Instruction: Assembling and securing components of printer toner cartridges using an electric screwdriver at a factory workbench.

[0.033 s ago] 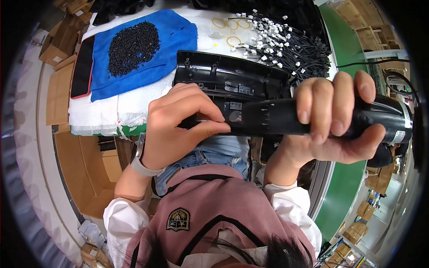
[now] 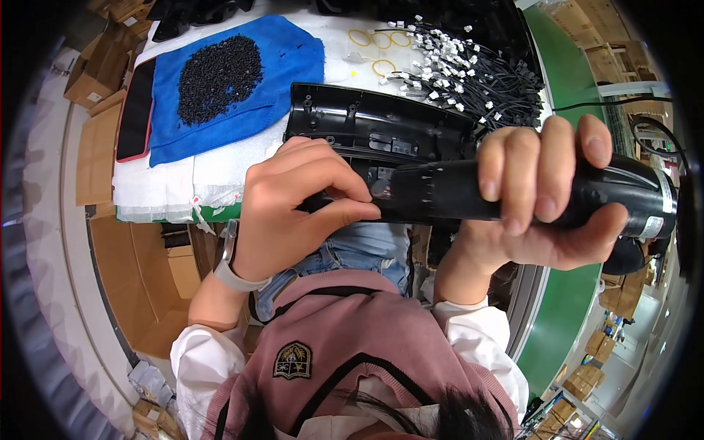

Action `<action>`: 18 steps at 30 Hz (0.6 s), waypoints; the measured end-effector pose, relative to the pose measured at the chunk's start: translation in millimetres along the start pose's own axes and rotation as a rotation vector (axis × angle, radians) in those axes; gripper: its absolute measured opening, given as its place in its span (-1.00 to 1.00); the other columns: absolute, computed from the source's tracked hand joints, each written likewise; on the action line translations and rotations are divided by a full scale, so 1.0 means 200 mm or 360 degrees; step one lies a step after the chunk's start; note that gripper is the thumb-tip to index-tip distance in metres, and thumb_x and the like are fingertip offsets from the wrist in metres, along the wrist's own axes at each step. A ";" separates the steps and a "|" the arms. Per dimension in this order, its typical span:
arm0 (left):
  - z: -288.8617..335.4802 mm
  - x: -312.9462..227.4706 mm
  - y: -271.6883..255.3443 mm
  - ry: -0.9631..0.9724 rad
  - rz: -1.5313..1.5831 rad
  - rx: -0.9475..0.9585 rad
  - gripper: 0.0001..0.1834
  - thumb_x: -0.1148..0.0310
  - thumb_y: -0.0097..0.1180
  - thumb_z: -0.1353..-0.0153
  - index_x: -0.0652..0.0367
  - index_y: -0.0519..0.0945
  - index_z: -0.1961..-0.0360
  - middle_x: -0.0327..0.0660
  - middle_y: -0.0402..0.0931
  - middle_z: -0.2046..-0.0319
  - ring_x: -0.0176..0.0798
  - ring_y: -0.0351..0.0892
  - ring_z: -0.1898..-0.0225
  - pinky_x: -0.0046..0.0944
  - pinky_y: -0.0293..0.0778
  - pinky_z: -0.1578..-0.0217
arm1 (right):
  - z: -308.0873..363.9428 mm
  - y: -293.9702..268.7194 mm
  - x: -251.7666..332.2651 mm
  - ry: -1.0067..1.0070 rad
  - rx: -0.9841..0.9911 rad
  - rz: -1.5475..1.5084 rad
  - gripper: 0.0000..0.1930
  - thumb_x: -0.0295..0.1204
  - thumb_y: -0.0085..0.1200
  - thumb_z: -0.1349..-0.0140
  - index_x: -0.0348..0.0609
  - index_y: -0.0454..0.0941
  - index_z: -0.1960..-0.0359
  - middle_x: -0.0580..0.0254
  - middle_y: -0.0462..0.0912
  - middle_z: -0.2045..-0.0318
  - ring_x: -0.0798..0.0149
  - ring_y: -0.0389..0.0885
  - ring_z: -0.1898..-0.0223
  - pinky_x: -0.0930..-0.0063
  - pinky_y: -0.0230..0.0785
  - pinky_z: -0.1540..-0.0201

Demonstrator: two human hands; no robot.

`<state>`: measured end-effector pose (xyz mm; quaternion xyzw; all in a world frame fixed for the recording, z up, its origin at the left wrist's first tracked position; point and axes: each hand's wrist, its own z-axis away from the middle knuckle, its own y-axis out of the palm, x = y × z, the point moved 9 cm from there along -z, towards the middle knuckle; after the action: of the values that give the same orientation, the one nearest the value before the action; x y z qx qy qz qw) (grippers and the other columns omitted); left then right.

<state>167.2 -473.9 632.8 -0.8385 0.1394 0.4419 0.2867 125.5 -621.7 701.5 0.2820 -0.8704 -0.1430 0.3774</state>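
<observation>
My right hand (image 2: pixel 539 194) is wrapped round a long, glossy black plastic housing (image 2: pixel 455 192), held level across the front of the table. Small white labels show at the housing's right end. Over its left end, the thumb and forefinger of my left hand (image 2: pixel 301 194) are pressed together; whatever is between them is hidden. Just behind lies an open black plastic shell (image 2: pixel 381 121), its hollow side up, with molded posts inside.
A blue cloth (image 2: pixel 293 55) at the left carries a pile of small black pieces (image 2: pixel 220 77). Beside it lies a phone (image 2: pixel 136 110) with a red edge. Black cables with white connectors (image 2: pixel 477 73) are heaped behind on the right, near yellow rings (image 2: pixel 383 67).
My right hand has shifted slightly left along the black plastic housing. The housing has turned a little, so the glare on it differs. My left hand is almost unmoved.
</observation>
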 end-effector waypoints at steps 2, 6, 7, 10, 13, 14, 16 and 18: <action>0.00 -0.02 0.01 0.0021 -0.0028 0.0021 -0.81 0.63 0.37 0.26 0.31 0.59 0.57 -0.17 0.56 0.55 -0.28 0.50 0.50 -0.37 0.36 0.47 | 0.01 0.00 -0.01 -0.0019 -0.0002 0.0037 -0.59 -0.14 0.08 -0.22 -0.13 0.32 0.06 0.40 0.43 0.53 0.44 0.42 0.64 0.43 0.28 0.39; 0.02 0.03 -0.06 -0.0117 -0.0062 -0.0208 -0.84 0.62 0.36 0.22 0.33 0.61 0.55 -0.16 0.56 0.55 -0.28 0.50 0.51 -0.38 0.36 0.47 | 0.01 0.00 0.05 -0.0079 -0.0086 0.0029 -0.60 -0.16 0.12 -0.18 -0.16 0.35 0.11 0.40 0.42 0.57 0.44 0.41 0.66 0.42 0.27 0.42; 0.03 0.05 -0.07 -0.0165 -0.0068 -0.0237 -0.85 0.62 0.35 0.20 0.34 0.62 0.54 -0.16 0.57 0.54 -0.28 0.50 0.51 -0.38 0.36 0.46 | 0.01 -0.01 0.05 -0.0095 -0.0161 -0.0015 -0.62 -0.18 0.13 -0.16 -0.17 0.37 0.13 0.40 0.42 0.58 0.45 0.40 0.67 0.42 0.26 0.42; 0.04 0.07 -0.05 -0.0183 0.0079 -0.0178 -0.85 0.62 0.35 0.19 0.34 0.63 0.52 -0.15 0.57 0.53 -0.30 0.50 0.50 -0.40 0.36 0.46 | 0.01 -0.03 0.06 -0.0117 -0.0211 -0.0082 -0.63 -0.19 0.13 -0.16 -0.18 0.38 0.15 0.40 0.42 0.58 0.45 0.41 0.67 0.44 0.25 0.44; 0.04 0.08 -0.02 -0.0202 0.0156 -0.0150 -0.84 0.62 0.35 0.19 0.34 0.62 0.52 -0.15 0.57 0.54 -0.30 0.50 0.50 -0.40 0.36 0.46 | 0.01 -0.04 0.04 -0.0090 -0.0229 -0.0138 -0.62 -0.19 0.12 -0.15 -0.19 0.38 0.14 0.39 0.42 0.58 0.44 0.41 0.67 0.44 0.24 0.43; 0.04 0.09 -0.02 -0.0235 0.0180 -0.0145 -0.84 0.61 0.36 0.20 0.34 0.62 0.52 -0.16 0.57 0.54 -0.31 0.50 0.49 -0.40 0.36 0.45 | 0.01 -0.04 0.03 -0.0082 -0.0230 -0.0141 -0.62 -0.19 0.12 -0.16 -0.19 0.38 0.14 0.39 0.42 0.58 0.43 0.41 0.67 0.44 0.25 0.42; 0.04 0.09 -0.02 -0.0257 0.0212 -0.0140 -0.84 0.61 0.36 0.20 0.34 0.62 0.53 -0.17 0.57 0.55 -0.31 0.50 0.50 -0.40 0.36 0.45 | 0.01 -0.04 0.02 -0.0054 -0.0196 -0.0153 -0.62 -0.18 0.10 -0.17 -0.19 0.37 0.13 0.38 0.42 0.57 0.42 0.41 0.66 0.42 0.26 0.38; 0.04 0.10 -0.01 -0.0280 0.0245 -0.0135 -0.83 0.61 0.37 0.21 0.34 0.61 0.54 -0.17 0.56 0.55 -0.32 0.49 0.50 -0.41 0.36 0.45 | 0.00 -0.03 0.02 -0.0043 -0.0189 -0.0134 -0.61 -0.18 0.10 -0.17 -0.20 0.36 0.12 0.38 0.42 0.56 0.43 0.41 0.65 0.42 0.26 0.38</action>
<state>174.1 -466.8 613.2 -0.7947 0.1589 0.5399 0.2275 125.9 -628.8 699.8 0.2934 -0.8528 -0.2139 0.3754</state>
